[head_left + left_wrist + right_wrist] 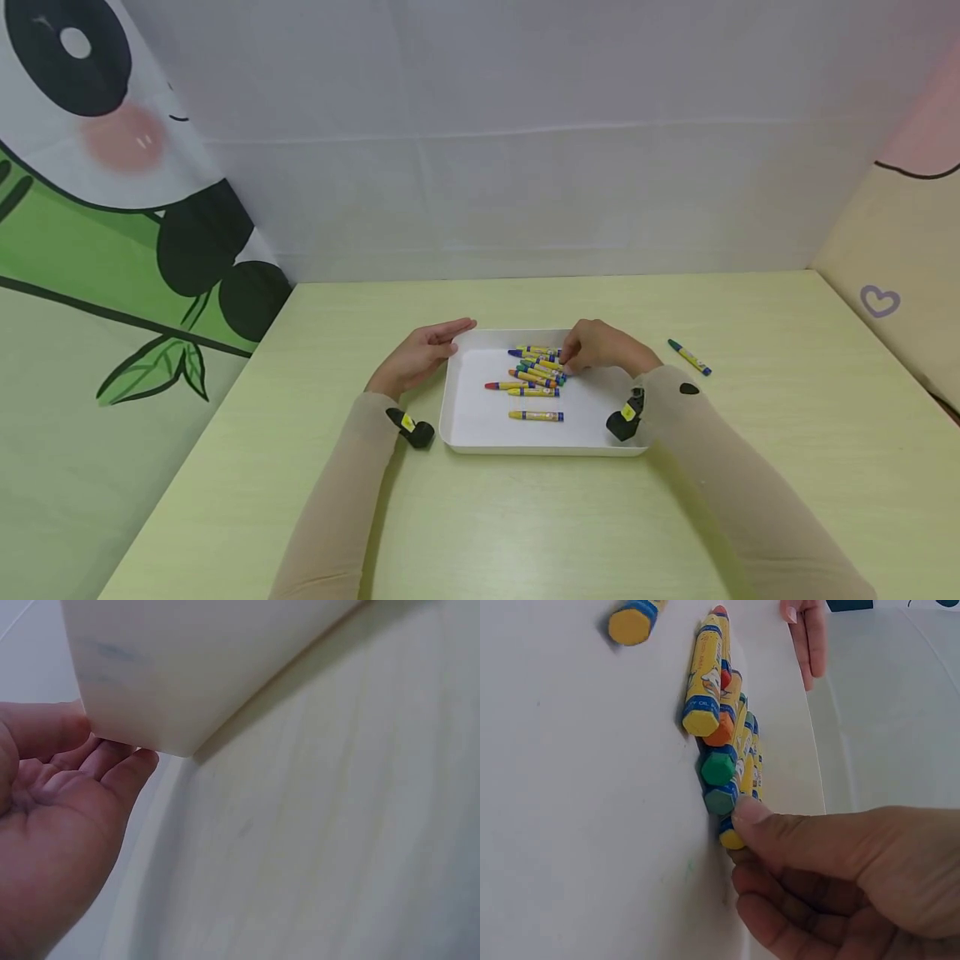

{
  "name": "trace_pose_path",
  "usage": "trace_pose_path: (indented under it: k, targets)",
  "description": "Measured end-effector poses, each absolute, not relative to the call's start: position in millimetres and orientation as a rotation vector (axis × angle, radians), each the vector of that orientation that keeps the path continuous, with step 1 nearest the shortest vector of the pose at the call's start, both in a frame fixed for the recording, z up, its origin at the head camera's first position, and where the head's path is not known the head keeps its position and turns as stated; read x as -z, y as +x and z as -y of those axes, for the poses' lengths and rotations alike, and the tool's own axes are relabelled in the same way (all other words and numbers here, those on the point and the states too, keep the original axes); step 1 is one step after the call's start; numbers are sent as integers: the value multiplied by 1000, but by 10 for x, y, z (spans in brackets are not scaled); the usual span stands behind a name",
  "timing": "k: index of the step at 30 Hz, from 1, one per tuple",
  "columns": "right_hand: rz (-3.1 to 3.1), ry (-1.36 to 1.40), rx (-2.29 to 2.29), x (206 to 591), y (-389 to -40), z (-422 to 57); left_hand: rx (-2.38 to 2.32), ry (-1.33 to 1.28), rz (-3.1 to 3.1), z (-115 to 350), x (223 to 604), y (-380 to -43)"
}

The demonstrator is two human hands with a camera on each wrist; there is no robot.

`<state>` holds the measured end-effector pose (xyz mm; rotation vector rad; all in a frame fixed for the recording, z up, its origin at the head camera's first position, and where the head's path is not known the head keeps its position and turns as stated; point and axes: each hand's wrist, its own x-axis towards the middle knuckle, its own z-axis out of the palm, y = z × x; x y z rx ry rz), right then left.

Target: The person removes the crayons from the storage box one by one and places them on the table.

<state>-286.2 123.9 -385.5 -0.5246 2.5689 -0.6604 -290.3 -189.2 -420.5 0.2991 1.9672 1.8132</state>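
A panda curtain [112, 167] hangs beside the table [525, 517].

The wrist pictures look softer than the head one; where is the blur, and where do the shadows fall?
Head view: even, soft light, sharp overall, faint shadows under the arms and beside the white tray. Left wrist view: the left hand and tray wall are close and blurred, with a dim shadow under the tray's corner. Right wrist view: the crayons are fairly sharp, the right hand slightly soft, shading the tray below it.
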Motion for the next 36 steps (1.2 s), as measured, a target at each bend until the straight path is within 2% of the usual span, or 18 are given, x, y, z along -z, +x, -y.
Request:
trace_pose_path:
  k: [23, 36]
  targets:
    - [-2616, -559, 714, 3711, -2762, -1315, -1825, 316, -1953, 1902, 4220, -2905]
    - [-2647, -561, 799, 3560, -2682, -1543, -1820, 307, -1943, 1911, 4229, -2917]
